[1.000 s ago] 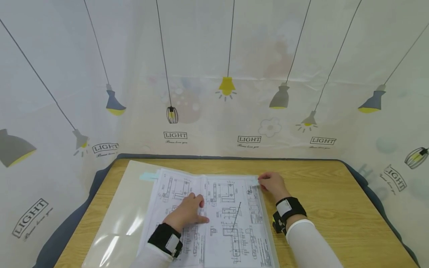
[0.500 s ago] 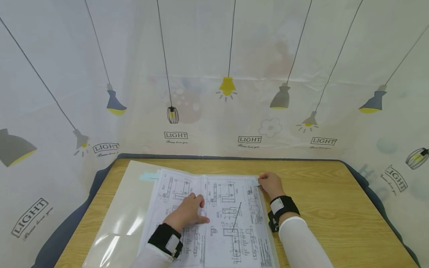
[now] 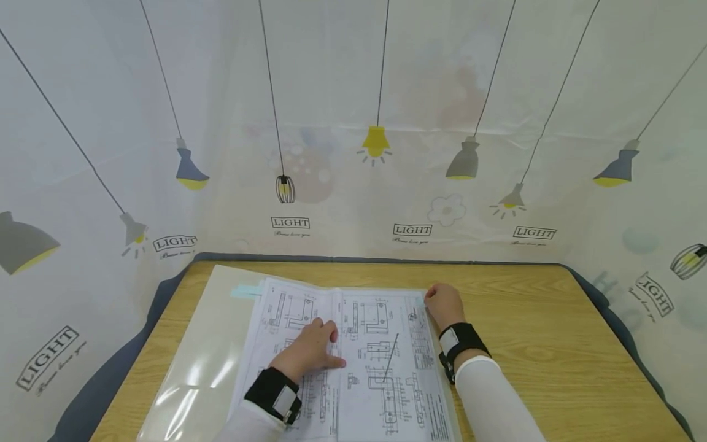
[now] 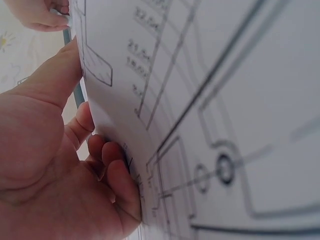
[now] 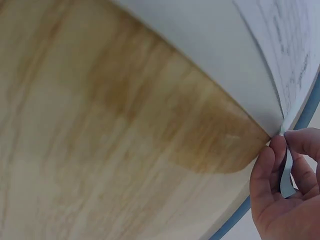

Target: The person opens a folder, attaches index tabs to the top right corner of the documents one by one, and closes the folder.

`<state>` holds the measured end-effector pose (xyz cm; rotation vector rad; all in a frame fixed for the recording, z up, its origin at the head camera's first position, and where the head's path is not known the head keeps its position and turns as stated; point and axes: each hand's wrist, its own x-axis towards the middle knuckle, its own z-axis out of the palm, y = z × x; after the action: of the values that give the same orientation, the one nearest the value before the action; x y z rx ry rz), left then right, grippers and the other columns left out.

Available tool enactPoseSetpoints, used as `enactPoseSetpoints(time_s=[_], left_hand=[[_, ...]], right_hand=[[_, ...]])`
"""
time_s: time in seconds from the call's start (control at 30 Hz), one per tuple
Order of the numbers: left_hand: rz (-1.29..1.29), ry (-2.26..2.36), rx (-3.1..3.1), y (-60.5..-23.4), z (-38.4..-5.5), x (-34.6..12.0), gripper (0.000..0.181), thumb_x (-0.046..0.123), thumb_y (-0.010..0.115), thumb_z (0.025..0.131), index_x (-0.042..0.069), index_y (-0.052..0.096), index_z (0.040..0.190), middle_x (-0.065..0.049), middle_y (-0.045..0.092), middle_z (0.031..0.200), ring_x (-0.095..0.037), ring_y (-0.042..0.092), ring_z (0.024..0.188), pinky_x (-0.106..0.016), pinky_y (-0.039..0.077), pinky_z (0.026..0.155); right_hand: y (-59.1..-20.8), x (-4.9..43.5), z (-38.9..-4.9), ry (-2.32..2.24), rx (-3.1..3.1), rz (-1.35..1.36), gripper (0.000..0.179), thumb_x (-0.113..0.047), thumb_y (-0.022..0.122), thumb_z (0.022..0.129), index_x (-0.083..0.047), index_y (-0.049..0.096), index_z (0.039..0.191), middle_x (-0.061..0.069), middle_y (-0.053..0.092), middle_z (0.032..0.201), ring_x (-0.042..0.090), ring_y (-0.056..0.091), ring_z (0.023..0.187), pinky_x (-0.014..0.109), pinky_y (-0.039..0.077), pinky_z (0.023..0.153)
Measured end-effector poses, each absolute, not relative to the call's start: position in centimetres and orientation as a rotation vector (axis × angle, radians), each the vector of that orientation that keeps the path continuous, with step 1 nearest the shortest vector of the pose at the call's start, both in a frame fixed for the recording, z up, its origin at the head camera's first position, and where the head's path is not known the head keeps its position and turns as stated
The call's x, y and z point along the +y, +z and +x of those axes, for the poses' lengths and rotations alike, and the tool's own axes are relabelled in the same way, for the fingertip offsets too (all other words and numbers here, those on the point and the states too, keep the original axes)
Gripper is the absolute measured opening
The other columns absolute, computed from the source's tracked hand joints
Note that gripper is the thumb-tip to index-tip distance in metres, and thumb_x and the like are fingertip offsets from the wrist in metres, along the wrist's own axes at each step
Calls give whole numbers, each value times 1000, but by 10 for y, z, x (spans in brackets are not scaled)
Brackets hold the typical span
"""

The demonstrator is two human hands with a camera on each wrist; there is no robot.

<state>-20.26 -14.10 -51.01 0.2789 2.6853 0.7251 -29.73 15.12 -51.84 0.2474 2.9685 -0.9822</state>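
A sheet of paper with technical drawings lies on a pale glossy board, with a crease down its middle. My left hand rests on the paper left of the crease, thumb spread; in the left wrist view this hand has its fingertips against the printed surface. At the paper's upper right corner, my right hand pinches a light blue strip of tape between thumb and fingers, the strip's free end hanging inside the hand. Another light blue tape strip crosses the paper's upper left edge onto the board.
Beneath everything is a wood-grain table with a dark edge. Behind it hangs a pale curtain printed with lamps and the word LIGHT. Each wrist wears a black strap carrying a camera.
My right wrist and forearm have swung left toward the paper's edge, while the fingers stay at the corner, turning over the tape. The left hand and the paper have not moved.
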Motion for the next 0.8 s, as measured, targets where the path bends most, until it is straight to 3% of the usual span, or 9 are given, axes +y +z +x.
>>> enactPoseSetpoints(time_s=[0.47, 0.67, 0.8], left_hand=[[281, 709, 2691, -512, -203, -141, 47, 39, 82, 69, 18, 47, 93, -4, 42, 91, -20, 45, 81, -28, 43, 59], [277, 716, 2691, -511, -202, -140, 47, 38, 82, 69, 18, 47, 93, -4, 42, 92, -20, 45, 81, -28, 43, 58], [272, 723, 2689, -510, -202, -140, 47, 37, 82, 69, 17, 47, 93, -4, 42, 92, -20, 45, 82, -28, 43, 58]], right_hand=[[-521, 149, -294, -852, 3048, 201, 9, -7, 59, 85, -1, 65, 87, 14, 66, 88, 27, 58, 74, 41, 46, 69], [-525, 153, -290, -700, 3143, 261, 24, -19, 68, 83, -1, 62, 99, 20, 59, 105, 38, 53, 96, 51, 43, 79], [-526, 154, -289, -626, 3204, 240, 23, -21, 70, 82, -3, 60, 93, 21, 52, 105, 39, 46, 101, 53, 39, 82]])
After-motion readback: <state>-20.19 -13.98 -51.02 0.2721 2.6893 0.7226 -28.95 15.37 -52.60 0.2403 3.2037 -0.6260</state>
